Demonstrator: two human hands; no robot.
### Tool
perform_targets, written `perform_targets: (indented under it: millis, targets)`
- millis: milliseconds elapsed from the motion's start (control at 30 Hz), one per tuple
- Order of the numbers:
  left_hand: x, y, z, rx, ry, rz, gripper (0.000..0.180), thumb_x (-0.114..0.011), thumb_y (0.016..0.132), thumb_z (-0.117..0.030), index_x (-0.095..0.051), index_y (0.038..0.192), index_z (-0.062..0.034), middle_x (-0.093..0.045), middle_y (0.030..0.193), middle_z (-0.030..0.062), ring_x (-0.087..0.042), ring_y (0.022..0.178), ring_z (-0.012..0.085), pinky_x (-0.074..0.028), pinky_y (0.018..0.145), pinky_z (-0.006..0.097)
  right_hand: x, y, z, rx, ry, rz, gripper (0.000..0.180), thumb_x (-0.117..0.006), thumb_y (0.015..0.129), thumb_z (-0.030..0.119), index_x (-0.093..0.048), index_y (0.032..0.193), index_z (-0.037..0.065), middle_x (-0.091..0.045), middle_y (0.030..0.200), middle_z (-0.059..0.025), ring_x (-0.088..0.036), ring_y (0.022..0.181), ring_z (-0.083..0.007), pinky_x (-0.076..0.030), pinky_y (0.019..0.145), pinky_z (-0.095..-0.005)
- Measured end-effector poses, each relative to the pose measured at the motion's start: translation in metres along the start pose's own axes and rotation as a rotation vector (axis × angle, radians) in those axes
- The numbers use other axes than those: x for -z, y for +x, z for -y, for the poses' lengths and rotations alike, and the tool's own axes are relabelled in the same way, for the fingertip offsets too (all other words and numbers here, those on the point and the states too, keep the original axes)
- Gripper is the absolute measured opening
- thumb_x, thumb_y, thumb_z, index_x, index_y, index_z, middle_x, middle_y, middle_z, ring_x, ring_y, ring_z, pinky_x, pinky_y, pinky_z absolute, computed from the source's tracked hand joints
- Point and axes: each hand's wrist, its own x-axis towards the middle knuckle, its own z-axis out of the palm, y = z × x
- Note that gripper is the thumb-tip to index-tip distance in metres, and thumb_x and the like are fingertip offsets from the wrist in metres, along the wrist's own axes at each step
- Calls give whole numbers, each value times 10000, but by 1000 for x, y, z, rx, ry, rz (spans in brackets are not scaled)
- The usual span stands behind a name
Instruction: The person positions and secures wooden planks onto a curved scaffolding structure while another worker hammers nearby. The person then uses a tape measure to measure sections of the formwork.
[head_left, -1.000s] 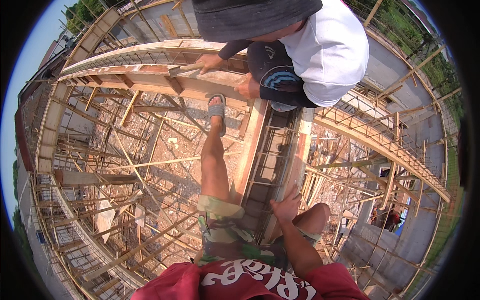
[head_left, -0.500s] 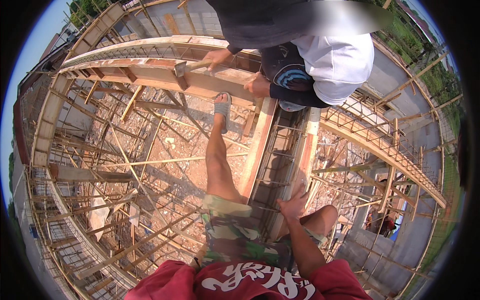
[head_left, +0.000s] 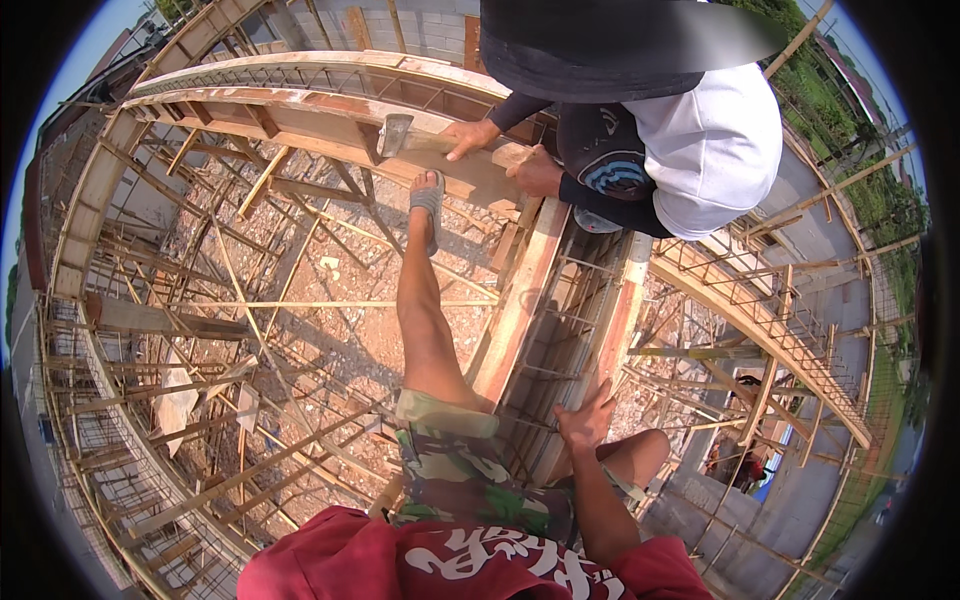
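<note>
From where I stand, the right hand (head_left: pixel 586 424) has its fingers (head_left: pixel 604 396) spread forward, thumb (head_left: pixel 561 412) splayed to their left, bare forearm (head_left: pixel 602 505) stretching back behind them.

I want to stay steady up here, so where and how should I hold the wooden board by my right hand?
Likely the near stretch of the wooden board, from above: right hand over its top, thumb toward the channel, fingers toward the outer side. It is long and narrow, runs away from you, and its top is exposed.
</note>
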Motion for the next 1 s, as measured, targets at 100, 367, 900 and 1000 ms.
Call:
perform_targets:
  millis: [100,367,900,1000]
  targets:
    - [-4,0,6,-10,-10,-15,363,-438,1004,-360,-626,1086,-61,-674,1089,216,-633,1041,420,-502,895,526,-1,-1,-1,11,35,-18,1194,-898,669,333,-176,1598,130,-391,1405,-266,-555,1206,-464,-515,972,-518]
    - [-5,11,13,-29,38,-63,358,-439,1003,-354,-619,1097,-59,-669,1099,215,-629,1050,419,-500,901,524,1,-5,0,88,48,-67,1208,-897,656,295,-162,1594,95,-417,1348,-301,-555,1174,-488,-512,975,-506]
    - [-17,16,28,31,9,100,401,-402,1011,-361,-563,1205,-49,-601,1224,223,-555,1184,408,-403,1021,535,-14,-2,-10,197,25,-166,1178,-873,644,282,-193,1572,30,-430,1285,-316,-573,1105,-489,-516,947,-514]
    - [-18,16,30,-8,62,94,334,-466,981,-322,-553,1178,-68,-608,1186,215,-581,1133,412,-430,977,539,-12,-4,-8,191,52,-165,1172,-872,646,277,-195,1569,23,-419,1293,-318,-573,1103,-500,-519,939,-521]
